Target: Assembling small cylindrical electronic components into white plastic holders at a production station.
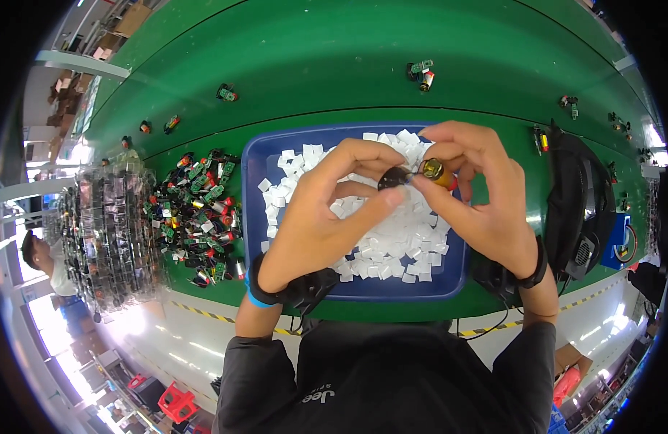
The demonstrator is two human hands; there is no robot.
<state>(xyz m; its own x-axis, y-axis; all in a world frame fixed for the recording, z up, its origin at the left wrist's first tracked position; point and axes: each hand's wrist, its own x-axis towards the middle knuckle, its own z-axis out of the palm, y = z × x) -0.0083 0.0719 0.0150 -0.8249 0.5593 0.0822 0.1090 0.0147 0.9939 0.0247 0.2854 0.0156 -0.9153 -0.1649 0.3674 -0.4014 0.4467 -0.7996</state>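
The left hand (pixel 311 213) is bent and nearly closed, and its thumb and fingers pinch a small black rounded part (pixel 392 178). The right hand (pixel 493 206) is bent in the same manner, with its thumb and fingers closed around a short yellow cylinder (pixel 436 171) with a shiny end. Both these things are held above the middle of a shallow blue plastic tray (pixel 254 163), close to each other; I cannot tell whether they touch. In the tray lie many small white square pieces (pixel 384 269). The tray stands on the green counter (pixel 312 72). On its left side there is a mixed heap of small green circuit boards and red and black parts (pixel 203 192). On the right side, well apart from the tray, a black bag-like object (pixel 574 173) lies near a blue box (pixel 614 242)
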